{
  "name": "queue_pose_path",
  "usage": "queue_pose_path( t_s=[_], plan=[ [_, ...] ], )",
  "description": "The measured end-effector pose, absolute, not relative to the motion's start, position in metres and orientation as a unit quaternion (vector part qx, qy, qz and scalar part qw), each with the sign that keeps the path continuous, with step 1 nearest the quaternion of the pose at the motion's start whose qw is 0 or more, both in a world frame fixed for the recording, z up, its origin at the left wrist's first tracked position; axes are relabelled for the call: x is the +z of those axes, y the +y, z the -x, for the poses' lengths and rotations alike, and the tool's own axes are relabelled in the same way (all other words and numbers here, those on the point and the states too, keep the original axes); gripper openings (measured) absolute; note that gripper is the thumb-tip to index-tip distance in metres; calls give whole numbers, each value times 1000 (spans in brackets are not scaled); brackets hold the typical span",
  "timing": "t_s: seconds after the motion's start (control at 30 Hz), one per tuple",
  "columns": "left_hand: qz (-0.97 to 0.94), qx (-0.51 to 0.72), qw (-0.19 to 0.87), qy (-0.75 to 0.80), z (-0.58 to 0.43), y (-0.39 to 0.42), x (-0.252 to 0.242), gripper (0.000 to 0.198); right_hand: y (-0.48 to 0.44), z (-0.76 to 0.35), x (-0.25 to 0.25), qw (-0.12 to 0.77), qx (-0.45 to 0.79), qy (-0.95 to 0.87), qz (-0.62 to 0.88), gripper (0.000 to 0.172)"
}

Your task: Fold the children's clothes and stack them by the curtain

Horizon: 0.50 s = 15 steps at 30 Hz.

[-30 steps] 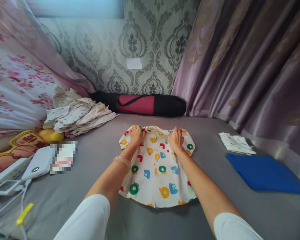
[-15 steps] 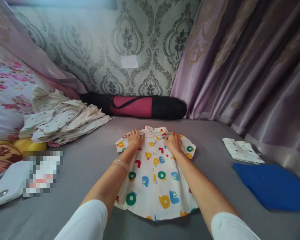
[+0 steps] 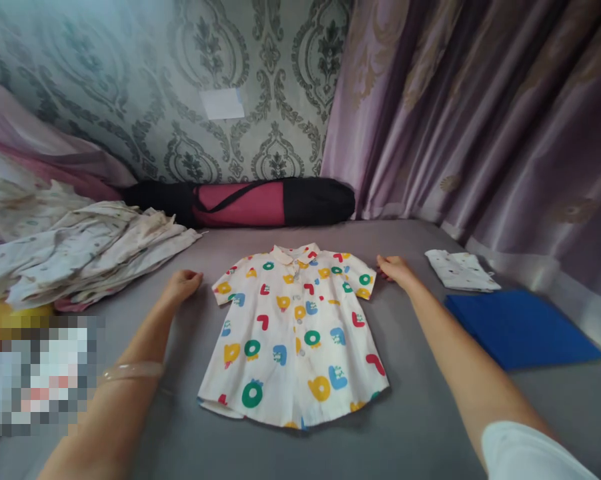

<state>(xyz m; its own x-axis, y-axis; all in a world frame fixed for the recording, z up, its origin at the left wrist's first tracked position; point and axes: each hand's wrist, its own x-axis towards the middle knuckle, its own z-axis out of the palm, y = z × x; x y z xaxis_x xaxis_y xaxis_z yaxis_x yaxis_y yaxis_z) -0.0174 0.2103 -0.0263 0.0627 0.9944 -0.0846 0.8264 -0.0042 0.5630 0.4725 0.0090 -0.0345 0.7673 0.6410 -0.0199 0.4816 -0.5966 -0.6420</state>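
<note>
A child's short-sleeved collared shirt (image 3: 294,333), white with colourful letter prints, lies front up and spread out on the grey bed sheet (image 3: 260,457). My left hand (image 3: 182,285) is off to the left of the shirt, apart from its sleeve, with fingers curled in and nothing in them. A clear bangle (image 3: 133,371) circles that wrist. Just beyond the sleeve on the right is my right hand (image 3: 393,267), its fingers loosely bent and partly apart, holding nothing. Whether its fingertips brush the sleeve edge, I cannot tell.
Pale crumpled clothes (image 3: 95,250) are heaped at left, near a yellow item (image 3: 17,319) and a pixelated patch. A black and red long bag (image 3: 245,203) lies along the wall. At right are a folded white cloth (image 3: 461,270), a blue folded cloth (image 3: 523,328) and purple curtains (image 3: 460,120).
Both hands have left the shirt's shoulders and moved outward, one to each side. The shirt's front now shows fully. The view has shifted to the right.
</note>
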Motion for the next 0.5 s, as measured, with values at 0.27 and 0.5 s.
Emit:
queue_pose_path(
  t_s=[0.27, 0.5],
  plan=[
    [-668, 172, 321, 649, -32, 202, -32, 21, 30, -461, -48, 213, 139, -395, 883, 23],
    [-675, 182, 428, 573, -43, 199, -26, 32, 36, -451, -45, 335, 183, -379, 843, 16]
  ],
)
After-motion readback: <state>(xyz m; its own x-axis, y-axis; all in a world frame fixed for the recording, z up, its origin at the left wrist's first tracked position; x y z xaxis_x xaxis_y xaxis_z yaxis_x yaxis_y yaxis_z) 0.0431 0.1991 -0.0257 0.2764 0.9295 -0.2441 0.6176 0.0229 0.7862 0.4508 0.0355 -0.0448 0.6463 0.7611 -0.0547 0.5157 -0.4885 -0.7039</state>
